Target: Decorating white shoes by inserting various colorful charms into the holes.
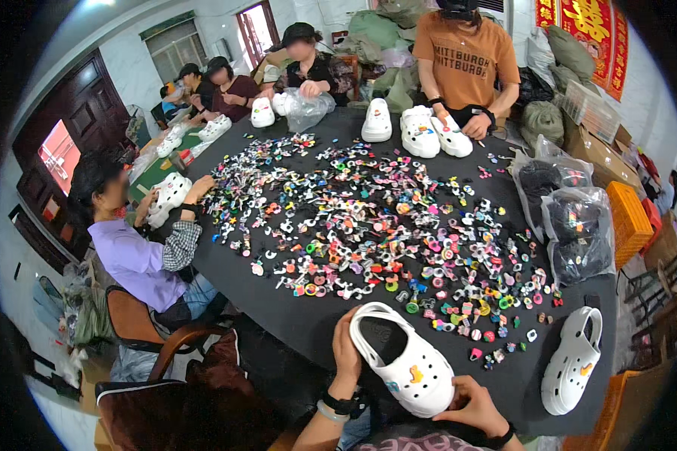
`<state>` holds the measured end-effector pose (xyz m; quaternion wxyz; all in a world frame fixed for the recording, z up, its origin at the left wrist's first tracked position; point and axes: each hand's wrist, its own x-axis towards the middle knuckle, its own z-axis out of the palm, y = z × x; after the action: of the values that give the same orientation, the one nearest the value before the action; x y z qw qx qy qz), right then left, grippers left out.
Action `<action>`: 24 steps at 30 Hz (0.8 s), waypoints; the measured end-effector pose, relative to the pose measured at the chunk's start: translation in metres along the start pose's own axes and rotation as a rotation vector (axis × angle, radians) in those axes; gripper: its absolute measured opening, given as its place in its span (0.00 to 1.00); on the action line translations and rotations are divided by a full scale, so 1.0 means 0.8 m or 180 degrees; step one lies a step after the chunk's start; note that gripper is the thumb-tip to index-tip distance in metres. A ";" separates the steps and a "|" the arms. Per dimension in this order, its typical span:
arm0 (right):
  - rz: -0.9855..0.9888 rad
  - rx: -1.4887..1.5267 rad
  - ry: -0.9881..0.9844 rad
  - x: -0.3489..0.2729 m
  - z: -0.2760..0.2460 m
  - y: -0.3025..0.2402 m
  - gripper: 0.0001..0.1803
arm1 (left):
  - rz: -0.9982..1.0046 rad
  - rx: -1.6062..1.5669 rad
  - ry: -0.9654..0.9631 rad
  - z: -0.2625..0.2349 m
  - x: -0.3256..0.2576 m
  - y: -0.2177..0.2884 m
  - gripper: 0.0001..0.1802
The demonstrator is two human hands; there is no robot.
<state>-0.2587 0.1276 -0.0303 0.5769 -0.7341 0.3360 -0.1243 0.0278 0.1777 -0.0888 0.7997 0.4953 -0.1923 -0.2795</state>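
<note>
Left hand and right hand, partly hidden, are gripping a white clog, long axis pointing toe-first toward right fingers.

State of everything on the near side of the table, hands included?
Held white clog: in both hands, orange charm fitted
Left hand: on its side near the heel
Right hand: fingers at its toe
Other white clog: on table, untouched, orange charm fitted
Loose charms: scattered
Clear bags: filled; sealed or not, can't tell
</note>
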 end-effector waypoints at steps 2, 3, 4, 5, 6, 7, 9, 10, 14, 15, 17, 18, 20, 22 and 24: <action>-0.0011 0.0115 0.0062 -0.002 0.000 0.006 0.36 | 0.0068 0.0146 -0.0043 -0.006 0.002 -0.006 0.24; -0.0016 0.0108 0.0063 -0.002 0.002 0.011 0.36 | 0.0081 0.0312 -0.0087 -0.003 0.002 0.002 0.23; -0.0046 0.0184 0.0164 -0.004 0.005 0.017 0.37 | 0.0034 0.0150 -0.0066 -0.009 0.002 -0.006 0.23; -0.0076 0.0260 0.0264 -0.005 0.006 0.024 0.37 | -0.0013 -0.0012 -0.0045 -0.015 0.003 -0.014 0.22; -0.0425 -0.0080 0.0199 -0.004 0.002 0.036 0.36 | -0.0004 -0.0022 -0.0050 -0.011 0.003 -0.011 0.22; -0.0430 -0.0085 0.0194 -0.005 0.001 0.044 0.36 | 0.0076 0.0049 -0.0113 -0.009 0.001 -0.006 0.22; -0.0497 0.0082 0.0239 -0.005 0.001 0.051 0.32 | 0.0109 0.0163 -0.0082 -0.006 -0.001 -0.003 0.22; -0.0640 0.0200 0.0185 -0.002 -0.001 0.048 0.27 | 0.0157 0.0246 -0.0125 -0.009 0.000 -0.004 0.22; -0.0486 0.0095 0.0333 -0.005 0.000 0.046 0.21 | 0.0156 0.0274 -0.0151 -0.010 0.000 0.001 0.21; -0.0494 0.0098 0.0315 -0.006 0.000 0.051 0.21 | 0.0155 0.0322 -0.0126 -0.005 0.000 0.007 0.21; -0.0482 0.0234 0.0478 -0.007 0.002 0.061 0.21 | 0.0246 0.0502 -0.0067 0.000 0.001 0.007 0.19; -0.0571 0.0180 0.0520 -0.006 0.004 0.054 0.19 | 0.0303 0.0573 -0.0043 0.001 0.001 0.006 0.19; -0.0543 0.0164 0.0508 -0.003 0.003 0.051 0.18 | 0.0367 0.0620 0.0012 0.005 0.004 0.006 0.19; -0.0593 0.0168 0.0487 -0.001 0.005 0.049 0.17 | 0.0411 0.0568 -0.0065 -0.006 0.007 -0.004 0.19; -0.0659 0.0310 0.0459 0.002 0.008 0.048 0.17 | 0.0447 0.0538 -0.0044 -0.006 0.008 0.001 0.20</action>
<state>-0.2676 0.1275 -0.0684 0.5703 -0.7250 0.2927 -0.2518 0.0356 0.1775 -0.0903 0.7713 0.5444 -0.2550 -0.2090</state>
